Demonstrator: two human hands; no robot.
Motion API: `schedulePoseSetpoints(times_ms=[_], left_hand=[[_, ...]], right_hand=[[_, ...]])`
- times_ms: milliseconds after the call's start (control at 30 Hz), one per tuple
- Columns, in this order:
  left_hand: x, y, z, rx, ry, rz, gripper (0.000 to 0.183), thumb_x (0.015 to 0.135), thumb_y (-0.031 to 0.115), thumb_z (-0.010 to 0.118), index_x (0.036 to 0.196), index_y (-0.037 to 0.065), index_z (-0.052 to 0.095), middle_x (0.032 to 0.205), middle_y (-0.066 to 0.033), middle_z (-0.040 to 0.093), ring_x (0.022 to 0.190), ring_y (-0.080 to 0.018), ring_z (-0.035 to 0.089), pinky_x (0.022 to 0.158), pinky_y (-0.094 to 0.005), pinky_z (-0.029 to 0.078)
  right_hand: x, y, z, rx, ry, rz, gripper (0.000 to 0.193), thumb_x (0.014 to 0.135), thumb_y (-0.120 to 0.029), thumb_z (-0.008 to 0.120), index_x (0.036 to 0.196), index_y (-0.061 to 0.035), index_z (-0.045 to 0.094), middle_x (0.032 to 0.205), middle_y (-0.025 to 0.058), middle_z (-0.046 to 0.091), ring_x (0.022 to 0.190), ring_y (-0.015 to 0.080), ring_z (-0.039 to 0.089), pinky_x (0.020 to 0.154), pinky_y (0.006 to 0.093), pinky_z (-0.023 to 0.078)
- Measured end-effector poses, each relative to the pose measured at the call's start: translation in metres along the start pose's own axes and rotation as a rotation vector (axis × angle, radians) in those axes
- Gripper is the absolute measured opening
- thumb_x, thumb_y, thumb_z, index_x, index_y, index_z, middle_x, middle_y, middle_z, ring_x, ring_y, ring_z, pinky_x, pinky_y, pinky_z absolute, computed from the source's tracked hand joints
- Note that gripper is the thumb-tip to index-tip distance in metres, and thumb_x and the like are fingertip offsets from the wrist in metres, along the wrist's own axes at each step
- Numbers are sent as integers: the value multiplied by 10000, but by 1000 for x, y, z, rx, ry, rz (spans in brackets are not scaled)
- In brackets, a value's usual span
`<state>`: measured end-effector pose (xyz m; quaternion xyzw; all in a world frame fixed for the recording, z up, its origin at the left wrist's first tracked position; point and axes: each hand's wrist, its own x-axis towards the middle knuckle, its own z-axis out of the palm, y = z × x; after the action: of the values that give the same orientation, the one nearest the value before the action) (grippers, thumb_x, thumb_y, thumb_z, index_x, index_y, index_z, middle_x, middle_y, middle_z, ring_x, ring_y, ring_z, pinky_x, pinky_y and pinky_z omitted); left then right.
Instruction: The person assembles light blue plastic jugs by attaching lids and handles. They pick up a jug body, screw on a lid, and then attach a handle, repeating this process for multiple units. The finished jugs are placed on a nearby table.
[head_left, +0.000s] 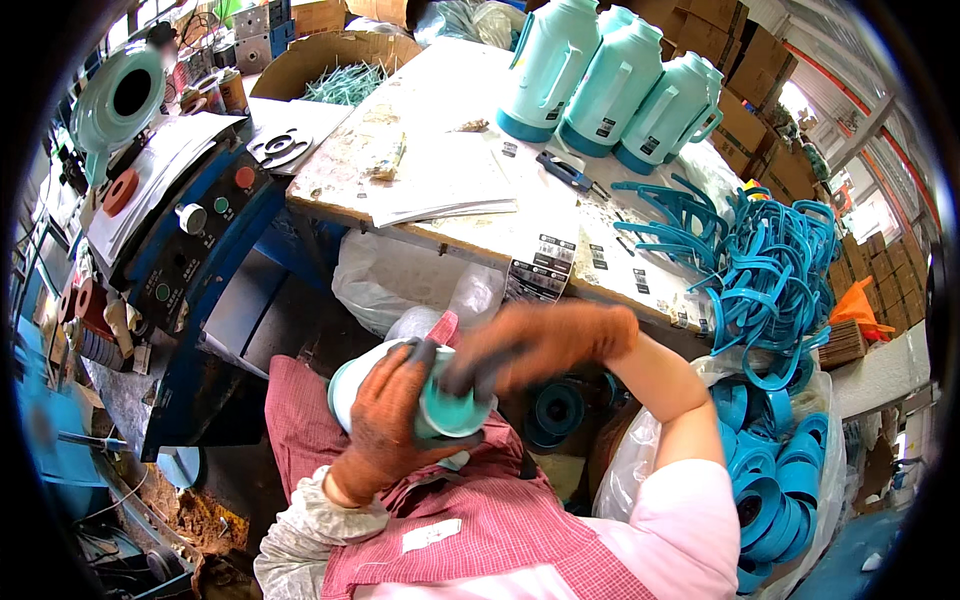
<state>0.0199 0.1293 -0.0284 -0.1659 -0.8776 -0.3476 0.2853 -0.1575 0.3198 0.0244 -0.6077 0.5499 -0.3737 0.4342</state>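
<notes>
A mint-green thermos flask body (455,415) lies on its side across my lap. My left hand (388,415), in an orange glove with dark fingertips, wraps round it. Over the flask's right end hovers or rests my right hand (535,350), gloved alike and smeared by motion; whether its fingers touch the flask or hold anything I cannot tell. Several finished-looking mint flasks (618,100) with handles and blue bases stand on the white worktable (450,150). A blue-handled tool (570,174) lies in front of them, near small dark labels (540,268).
Blue plastic handles (765,260) heap at the table's right end, above a clear bag of blue rings (770,490). To the left stands a control panel (190,240) beside a machine. A carton (335,75) of thin green strips sits at the back.
</notes>
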Motion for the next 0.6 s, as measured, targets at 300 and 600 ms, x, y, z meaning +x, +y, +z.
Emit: schedulePoseSetpoints(times_ms=[300, 600], left_hand=[[78, -55, -138, -489, 326, -339, 821, 751, 261, 704, 1434, 53, 301, 1156, -154, 591, 974, -251, 622, 839, -354, 520], [9, -225, -37, -758, 158, -903, 625, 874, 440, 593, 1344, 52, 455, 1210, -146, 568, 1034, -224, 583, 922, -337, 467]], right_hand=[[-111, 214, -75, -812, 1177, 786, 464, 691, -295, 757, 1127, -190, 639, 1236, 25, 564, 1189, 307, 444, 998, 473, 361], [-102, 216, -75, -835, 1390, 762, 395, 725, -85, 708, 1113, -110, 637, 1084, 61, 633, 1056, 288, 533, 926, 410, 438]])
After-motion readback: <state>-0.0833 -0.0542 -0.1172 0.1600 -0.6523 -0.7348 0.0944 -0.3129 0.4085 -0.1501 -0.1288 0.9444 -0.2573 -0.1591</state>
